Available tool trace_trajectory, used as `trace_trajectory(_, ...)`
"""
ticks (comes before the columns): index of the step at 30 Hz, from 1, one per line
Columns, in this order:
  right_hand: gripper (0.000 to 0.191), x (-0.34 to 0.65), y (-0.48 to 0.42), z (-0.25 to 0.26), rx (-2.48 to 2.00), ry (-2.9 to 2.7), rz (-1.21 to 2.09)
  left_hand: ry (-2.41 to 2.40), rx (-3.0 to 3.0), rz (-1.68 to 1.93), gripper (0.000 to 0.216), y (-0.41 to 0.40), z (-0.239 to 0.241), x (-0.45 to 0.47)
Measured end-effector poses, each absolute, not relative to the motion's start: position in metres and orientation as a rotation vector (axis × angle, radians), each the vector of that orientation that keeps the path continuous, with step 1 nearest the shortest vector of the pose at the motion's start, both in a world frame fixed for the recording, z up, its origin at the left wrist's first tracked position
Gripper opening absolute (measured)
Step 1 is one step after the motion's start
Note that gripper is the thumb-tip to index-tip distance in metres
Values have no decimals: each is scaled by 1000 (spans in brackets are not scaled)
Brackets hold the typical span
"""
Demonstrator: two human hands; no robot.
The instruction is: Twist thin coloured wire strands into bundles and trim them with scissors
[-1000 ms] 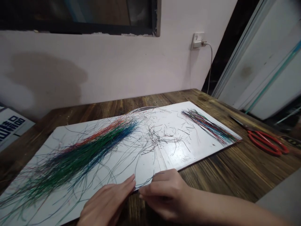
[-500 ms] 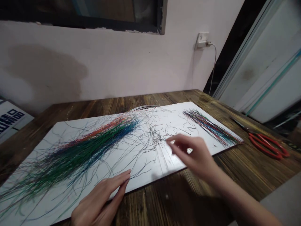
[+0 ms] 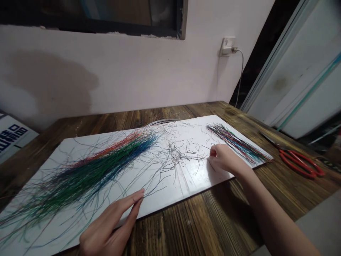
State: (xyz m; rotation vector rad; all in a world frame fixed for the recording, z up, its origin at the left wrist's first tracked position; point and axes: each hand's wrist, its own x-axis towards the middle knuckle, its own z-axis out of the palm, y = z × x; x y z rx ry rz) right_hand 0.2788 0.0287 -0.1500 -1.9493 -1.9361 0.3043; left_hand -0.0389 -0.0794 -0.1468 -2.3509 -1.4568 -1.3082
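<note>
My left hand [image 3: 113, 222] rests at the near edge of the white board [image 3: 170, 199], with thumb and forefinger pinched on the end of a thin dark-blue wire [image 3: 156, 190]. My right hand [image 3: 226, 158] is closed in a pinch low over the right part of the board. Thin dark strands reach its fingertips from a loose tangle of wire offcuts [image 3: 176, 151] mid-board; the exact grip is partly hidden by the curled fingers. To the left spreads a large bundle of green, blue and red wires [image 3: 93, 174].
A smaller, tidier bundle of coloured wires [image 3: 237, 144] lies at the board's right end. Red-handled scissors [image 3: 301, 163] lie on the wooden table [image 3: 183, 227] beyond it. Behind are a wall socket with a plug [image 3: 227, 48] and a printed white box [image 3: 14, 137] at left.
My right hand has moved right across the board and its fingers have curled in, with strands now stretching towards it. My left hand has shifted slightly left, still pinching.
</note>
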Motion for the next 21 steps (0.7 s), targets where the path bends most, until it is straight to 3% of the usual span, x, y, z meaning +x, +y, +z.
trace_trajectory(10,15,269,20,-116,-1511,-1437,-100,-1496,-2248,-1400,11,-76,-149,-41)
trace_trajectory(13,5,237,0,-119,-1090,-1611,-131,-1574,-2197,-1451,10,-77,-148,-39)
trace_trajectory(21,9,181,-47,-148,-491,-2134,-114,-1724,-2182,-1567,10,-82,-145,-35)
